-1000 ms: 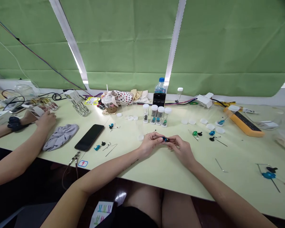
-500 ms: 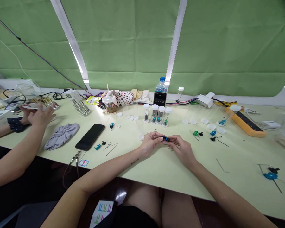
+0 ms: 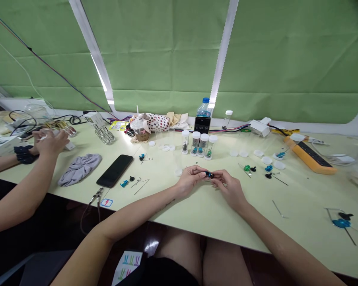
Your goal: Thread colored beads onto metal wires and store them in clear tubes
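Note:
Between my two hands is a small black-and-blue part (image 3: 209, 174), too small to identify further. My left hand (image 3: 190, 179) pinches its left end with thumb and fingers. My right hand (image 3: 229, 186) grips the other end, fingertips closed around it. Behind my hands stand several clear tubes with white caps (image 3: 203, 145), each holding small coloured parts. To the right of my hands lie a green part (image 3: 247, 168), a blue part (image 3: 269, 168) and thin metal rods. A bent metal wire (image 3: 278, 209) rests nearer my right forearm.
A black phone (image 3: 115, 171) and a grey scrunchie (image 3: 80, 170) lie at left, near another person's hands (image 3: 52, 141). An upright phone with a timer (image 3: 202, 124) leans on a water bottle (image 3: 205, 107). An orange power strip (image 3: 312, 156) is at right, a lidded drink cup (image 3: 141, 131) at back.
My hands keep the same hold on the small part. The view has shifted slightly. At left, the other person's hands have drawn closer together.

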A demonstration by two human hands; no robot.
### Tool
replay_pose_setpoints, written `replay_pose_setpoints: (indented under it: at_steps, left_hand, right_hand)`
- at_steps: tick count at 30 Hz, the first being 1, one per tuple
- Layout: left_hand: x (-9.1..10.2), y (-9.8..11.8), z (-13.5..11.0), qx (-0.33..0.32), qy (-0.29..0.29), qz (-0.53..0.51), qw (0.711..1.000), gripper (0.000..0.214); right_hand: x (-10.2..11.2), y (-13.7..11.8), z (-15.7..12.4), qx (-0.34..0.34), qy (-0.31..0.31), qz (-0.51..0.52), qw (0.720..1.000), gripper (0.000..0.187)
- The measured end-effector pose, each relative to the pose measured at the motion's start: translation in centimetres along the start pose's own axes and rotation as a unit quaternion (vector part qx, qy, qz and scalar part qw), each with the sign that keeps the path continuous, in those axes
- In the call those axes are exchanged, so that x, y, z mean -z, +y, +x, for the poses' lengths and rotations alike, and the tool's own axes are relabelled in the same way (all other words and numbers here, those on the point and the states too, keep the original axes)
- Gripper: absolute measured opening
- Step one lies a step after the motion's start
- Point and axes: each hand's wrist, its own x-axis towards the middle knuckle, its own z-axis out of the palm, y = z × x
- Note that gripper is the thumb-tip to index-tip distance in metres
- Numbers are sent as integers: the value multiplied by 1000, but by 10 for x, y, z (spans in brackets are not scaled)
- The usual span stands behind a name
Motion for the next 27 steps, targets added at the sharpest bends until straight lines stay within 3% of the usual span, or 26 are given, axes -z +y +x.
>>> replay_pose_setpoints:
  at_steps: [27]
  left_hand:
    - [0,0,0,-3,-19,-2,1000,27]
  right_hand:
    - [1,-2,-1,-9,-6,5,1000,21]
